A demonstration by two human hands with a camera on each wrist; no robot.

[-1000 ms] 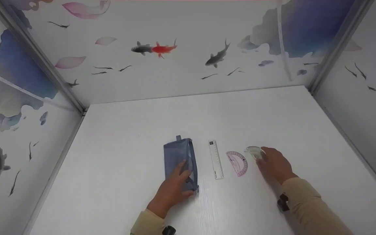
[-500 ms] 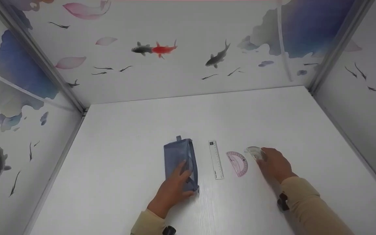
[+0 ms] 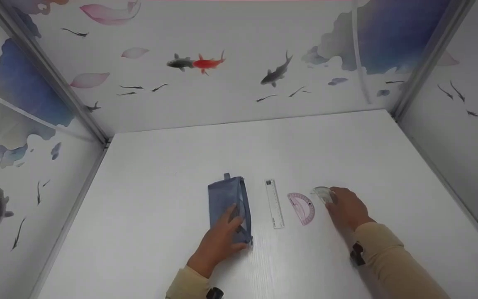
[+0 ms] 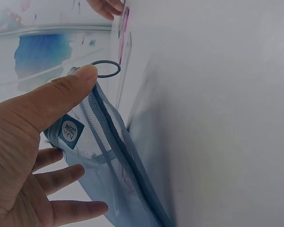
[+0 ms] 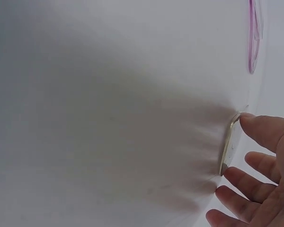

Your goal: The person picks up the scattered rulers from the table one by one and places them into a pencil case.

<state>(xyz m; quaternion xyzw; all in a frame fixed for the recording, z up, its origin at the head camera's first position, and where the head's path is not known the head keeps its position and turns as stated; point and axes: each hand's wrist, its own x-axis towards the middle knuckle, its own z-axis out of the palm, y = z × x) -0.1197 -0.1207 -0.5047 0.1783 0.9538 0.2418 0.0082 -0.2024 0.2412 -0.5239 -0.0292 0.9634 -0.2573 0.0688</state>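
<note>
A blue mesh pencil pouch [image 3: 224,199] lies on the table, with a pull ring [image 4: 109,69] at its near end. My left hand [image 3: 218,243] rests on the pouch, fingers spread and thumb at the corner by the ring. Right of the pouch lie a clear ruler [image 3: 275,203] and a pink protractor [image 3: 302,209]. Farther right is a clear protractor [image 3: 323,194], partly covered by my right hand [image 3: 350,207]. In the right wrist view the thumb and a fingertip pinch this clear protractor [image 5: 228,142] at its two ends, flat on the table.
The white table [image 3: 160,166] is enclosed by a back wall [image 3: 230,95] and side walls printed with fish and petals. Metal posts [image 3: 430,62] stand at the back corners. A dark device [image 3: 357,254] sits at the right sleeve's cuff.
My right hand has shifted very slightly left over the clear protractor. The left hand, pouch, ruler and pink protractor stay where they were.
</note>
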